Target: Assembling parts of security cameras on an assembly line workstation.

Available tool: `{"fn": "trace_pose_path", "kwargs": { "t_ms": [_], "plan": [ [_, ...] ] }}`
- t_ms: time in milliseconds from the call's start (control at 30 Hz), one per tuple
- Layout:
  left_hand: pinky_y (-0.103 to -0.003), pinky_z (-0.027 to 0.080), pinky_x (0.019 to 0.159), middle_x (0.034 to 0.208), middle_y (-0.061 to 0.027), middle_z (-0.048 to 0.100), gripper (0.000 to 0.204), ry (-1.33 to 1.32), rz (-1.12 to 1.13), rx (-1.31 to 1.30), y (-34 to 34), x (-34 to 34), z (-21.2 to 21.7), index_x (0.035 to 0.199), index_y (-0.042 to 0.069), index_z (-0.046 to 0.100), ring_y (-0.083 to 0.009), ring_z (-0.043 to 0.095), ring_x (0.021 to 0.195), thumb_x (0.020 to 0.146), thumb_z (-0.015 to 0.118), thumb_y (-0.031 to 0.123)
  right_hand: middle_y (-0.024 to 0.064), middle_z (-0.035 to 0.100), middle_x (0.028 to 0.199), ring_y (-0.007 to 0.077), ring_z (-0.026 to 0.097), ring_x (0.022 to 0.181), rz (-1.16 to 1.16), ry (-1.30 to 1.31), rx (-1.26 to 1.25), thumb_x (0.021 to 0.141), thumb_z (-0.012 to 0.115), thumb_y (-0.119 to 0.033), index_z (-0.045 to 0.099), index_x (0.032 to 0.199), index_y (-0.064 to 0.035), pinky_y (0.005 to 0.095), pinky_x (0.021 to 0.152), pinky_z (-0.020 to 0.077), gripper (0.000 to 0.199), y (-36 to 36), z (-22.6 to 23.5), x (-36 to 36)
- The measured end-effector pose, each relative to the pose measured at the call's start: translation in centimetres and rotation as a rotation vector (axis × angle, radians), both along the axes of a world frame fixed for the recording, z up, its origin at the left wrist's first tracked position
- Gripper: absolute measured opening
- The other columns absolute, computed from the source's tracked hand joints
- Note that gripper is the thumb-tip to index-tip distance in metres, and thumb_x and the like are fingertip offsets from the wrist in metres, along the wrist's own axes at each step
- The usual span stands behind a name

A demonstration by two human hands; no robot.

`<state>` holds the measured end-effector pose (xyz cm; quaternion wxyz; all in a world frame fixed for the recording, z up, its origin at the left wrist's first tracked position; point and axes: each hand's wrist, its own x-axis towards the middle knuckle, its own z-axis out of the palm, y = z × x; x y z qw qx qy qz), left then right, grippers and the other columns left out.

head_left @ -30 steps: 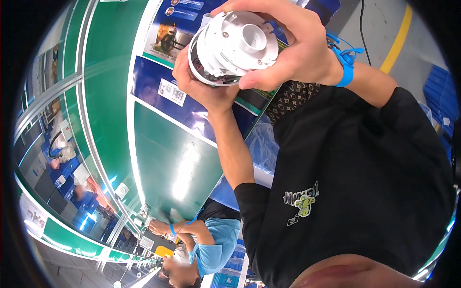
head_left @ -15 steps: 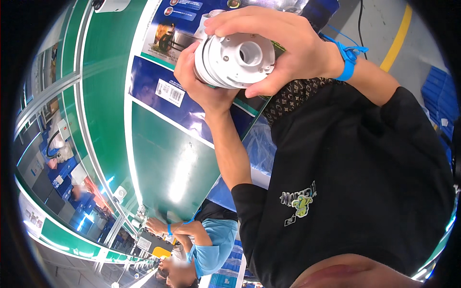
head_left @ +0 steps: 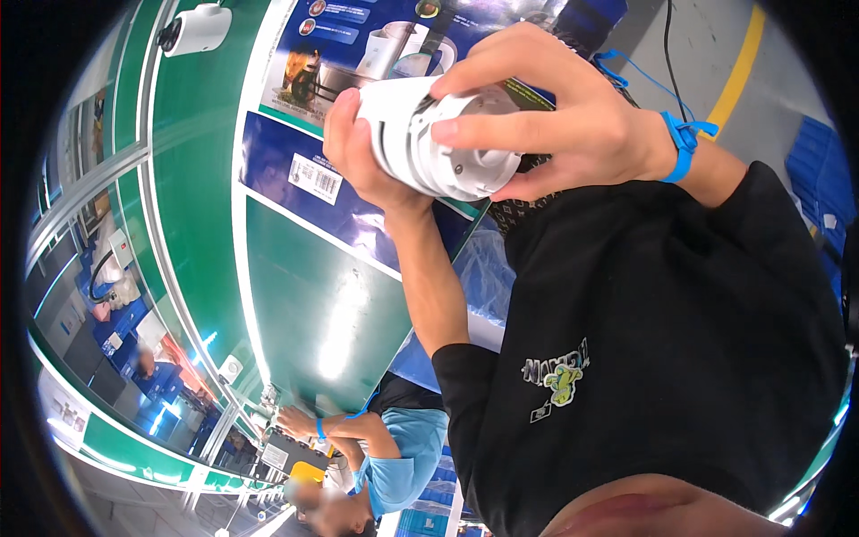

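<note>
A white cylindrical plastic appliance housing (head_left: 400, 121), with ring-like steps and small screws at its lower right end, is tilted between my two hands. My left hand (head_left: 371, 161) wraps its fingers round its left and lower side. My right hand (head_left: 573, 125), with a blue band at the wrist, grips the stepped end, thumb and fingers on either side of it. Beneath the hands lies a printed carton (head_left: 286, 170) in dark blue with appliance pictures and a white label. My right hand partly covers the housing's end.
On the green belt (head_left: 201, 98) at the upper left lies another white cylindrical unit (head_left: 199, 31) with a dark tip. A metal rail (head_left: 161, 224) runs alongside. A co-worker in a light blue shirt (head_left: 403, 465) works at the green table (head_left: 304, 268). Clear plastic film (head_left: 483, 277) hangs by the table edge.
The housing has turned, so its holed end face points more to the lower right. My right hand has shifted its grip on it. The white unit on the belt has come further into view.
</note>
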<state>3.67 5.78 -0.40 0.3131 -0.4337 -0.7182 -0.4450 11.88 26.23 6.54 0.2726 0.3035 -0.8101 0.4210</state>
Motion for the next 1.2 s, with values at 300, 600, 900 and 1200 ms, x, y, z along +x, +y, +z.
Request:
{"fn": "trace_pose_path", "kwargs": {
  "t_ms": [300,600,900,1200],
  "plan": [
    [-0.045,0.044,0.095,0.124,-0.0197,0.051,0.074,-0.149,0.007,0.069,0.1,0.3,-0.3,0.129,0.005,0.037,-0.0350,0.053,0.112,0.074,0.079,0.030,0.0149,0.055,0.125,0.0308,0.057,0.106,-0.150,0.005,0.016,0.059,0.085,-0.021,0.061,0.122,-0.0076,0.0389,0.086,0.0468,0.069,-1.4,0.8,0.1],
    [-0.037,0.047,0.097,0.125,-0.0138,0.054,0.090,-0.848,-0.226,0.425,2.9,2.2,2.0,0.134,0.000,0.039,-0.0249,0.057,0.110,0.060,0.088,0.013,0.0118,0.041,0.141,0.0244,0.038,0.134,0.270,-0.439,-0.520,0.051,0.093,-0.028,0.024,0.146,-0.0025,0.0366,0.109,0.0339,0.121,-3.2,-4.0,-4.8],
    [-0.048,0.037,0.105,0.143,-0.0198,0.037,0.087,-0.641,-0.197,0.357,-0.5,-1.3,3.6,0.141,-0.001,0.031,-0.0353,0.041,0.129,0.087,0.048,0.065,0.0146,0.048,0.137,0.0275,0.047,0.127,0.277,-0.416,-0.328,0.058,0.084,-0.009,0.035,0.142,-0.0043,0.0387,0.108,0.0359,0.097,-3.2,-5.6,-7.3],
    [-0.031,0.045,0.079,0.103,-0.0140,0.058,0.052,-0.441,-0.242,-0.457,0.2,-4.2,11.8,0.107,0.003,0.068,-0.0238,0.057,0.091,0.092,0.051,0.050,0.0172,0.054,0.128,0.0303,0.055,0.117,0.255,-0.370,-0.273,0.057,0.081,-0.010,0.041,0.137,-0.0038,0.0364,0.101,0.0433,0.090,-3.4,-5.7,-7.6]
  ]
}}
